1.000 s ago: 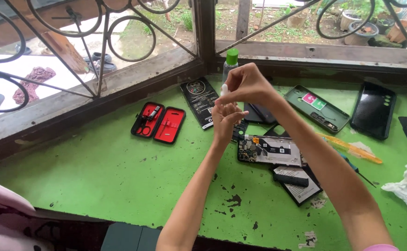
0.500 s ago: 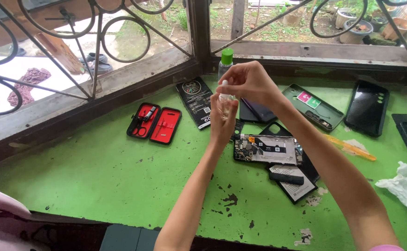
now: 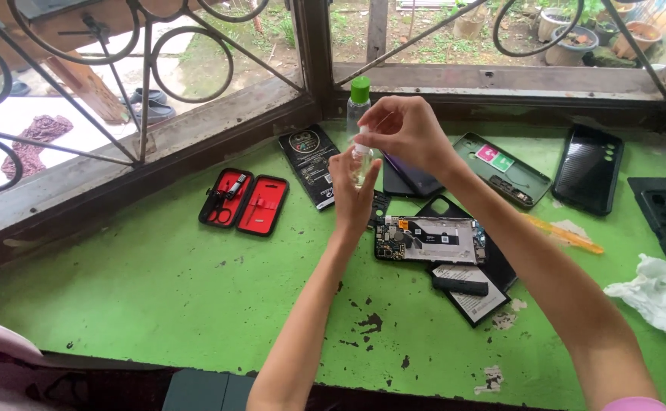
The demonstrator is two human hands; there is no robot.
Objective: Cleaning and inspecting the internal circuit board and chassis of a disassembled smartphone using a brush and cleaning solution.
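Left hand [image 3: 354, 190] clasps small clear plastic bottle [image 3: 361, 161]; right hand [image 3: 403, 131] pinches its top, unchanged over 1 s. Below the grip: opened phone's exposed circuit board [image 3: 428, 239].

the tabletop [image 3: 120, 304] was painted green, matt, chipped and flaking in dark patches. the vial [image 3: 361, 164] in the fingers [image 3: 363, 183] looked like clear glossy plastic or glass. the bottle [image 3: 358, 103] behind was clear plastic with a smooth green cap. the tool case [image 3: 244, 202] had a black shell and red lining, with shiny metal tools inside. the opened phone [image 3: 428, 240] showed bare metal and circuit board. the phone cover [image 3: 591, 167] was glossy black. the rag [image 3: 660, 293] was crumpled white cloth or paper. the grille [image 3: 150, 76] was dark wrought metal; the sill [image 3: 500, 76] was weathered wood.
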